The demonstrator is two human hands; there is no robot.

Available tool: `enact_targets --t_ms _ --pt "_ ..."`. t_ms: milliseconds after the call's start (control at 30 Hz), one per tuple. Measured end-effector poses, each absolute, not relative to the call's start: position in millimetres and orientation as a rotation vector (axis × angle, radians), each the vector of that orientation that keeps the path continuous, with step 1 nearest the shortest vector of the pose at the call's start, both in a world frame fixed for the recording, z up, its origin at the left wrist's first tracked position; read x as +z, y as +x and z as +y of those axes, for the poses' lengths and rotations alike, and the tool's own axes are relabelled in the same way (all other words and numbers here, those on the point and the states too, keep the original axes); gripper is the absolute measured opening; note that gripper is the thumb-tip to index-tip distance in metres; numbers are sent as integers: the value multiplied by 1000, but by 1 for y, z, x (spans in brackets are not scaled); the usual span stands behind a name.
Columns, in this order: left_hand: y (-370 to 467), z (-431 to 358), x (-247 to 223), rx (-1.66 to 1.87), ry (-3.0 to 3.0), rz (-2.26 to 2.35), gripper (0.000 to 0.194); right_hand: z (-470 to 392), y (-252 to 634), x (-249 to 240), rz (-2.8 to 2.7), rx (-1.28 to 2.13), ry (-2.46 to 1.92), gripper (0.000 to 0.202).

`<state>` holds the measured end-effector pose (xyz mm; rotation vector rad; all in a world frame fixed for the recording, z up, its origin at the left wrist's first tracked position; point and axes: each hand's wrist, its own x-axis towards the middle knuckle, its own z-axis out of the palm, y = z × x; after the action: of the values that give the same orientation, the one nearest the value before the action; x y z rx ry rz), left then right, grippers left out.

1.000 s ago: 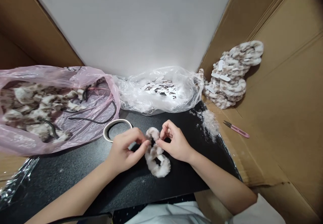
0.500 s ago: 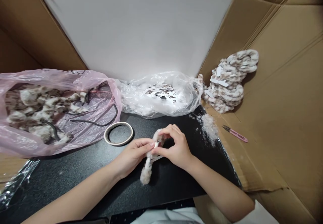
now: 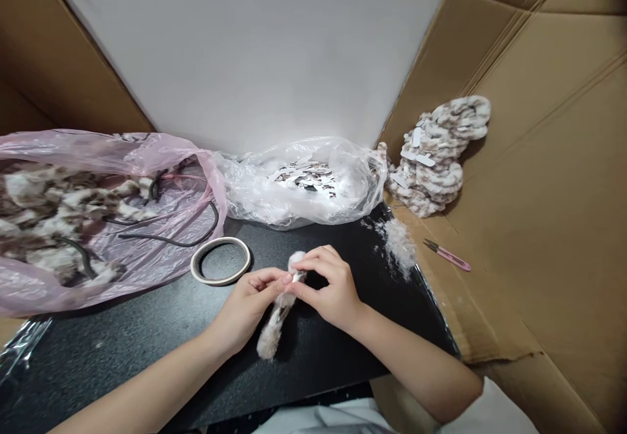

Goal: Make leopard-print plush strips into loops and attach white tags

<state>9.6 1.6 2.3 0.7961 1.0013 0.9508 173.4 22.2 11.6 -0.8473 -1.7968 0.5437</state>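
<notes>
Pinching a brown-and-white furry fabric band [image 3: 269,337] near its upper end with the left hand [image 3: 251,302] and right hand [image 3: 330,287], pressing thumbs toward fingers. Gripped from 2 sides, apparently to steady soft material around a small white piece [image 3: 296,277], too covered to identify. Angled centrally over a speckled black tabletop [image 3: 122,329], perhaps for clear sight. Backed by a crumpled clear plastic bag [image 3: 245,192] of flat white strips [image 3: 306,176]. Flanked at left by a cream-edged round ring [image 3: 220,282] and a translucent pink plastic bag [image 3: 161,152] of furry brown-and-white pieces [image 3: 73,207], seemingly gaping for easy reach. Flanked at right by loose pale fluff [image 3: 398,248], pink-handled metal snips [image 3: 449,256], likely placed to be handy, and heaped brown-and-white furry loops [image 3: 441,176] beside brown cardboard [image 3: 553,134].
</notes>
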Motion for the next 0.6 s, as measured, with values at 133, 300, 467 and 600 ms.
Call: enact_targets --t_ms 133,300,467,600 --pt "7 2 7 817 713 927 33 24 174 7 -1859 537 -866 28" --pt "-1 4 11 669 833 855 30 27 176 -2 -2064 395 -903 44" --pt "-2 2 9 847 1300 982 26 25 177 0 -2230 304 -993 46" --pt "-1 0 3 1123 1733 1193 17 18 173 4 -2208 374 -1023 46"
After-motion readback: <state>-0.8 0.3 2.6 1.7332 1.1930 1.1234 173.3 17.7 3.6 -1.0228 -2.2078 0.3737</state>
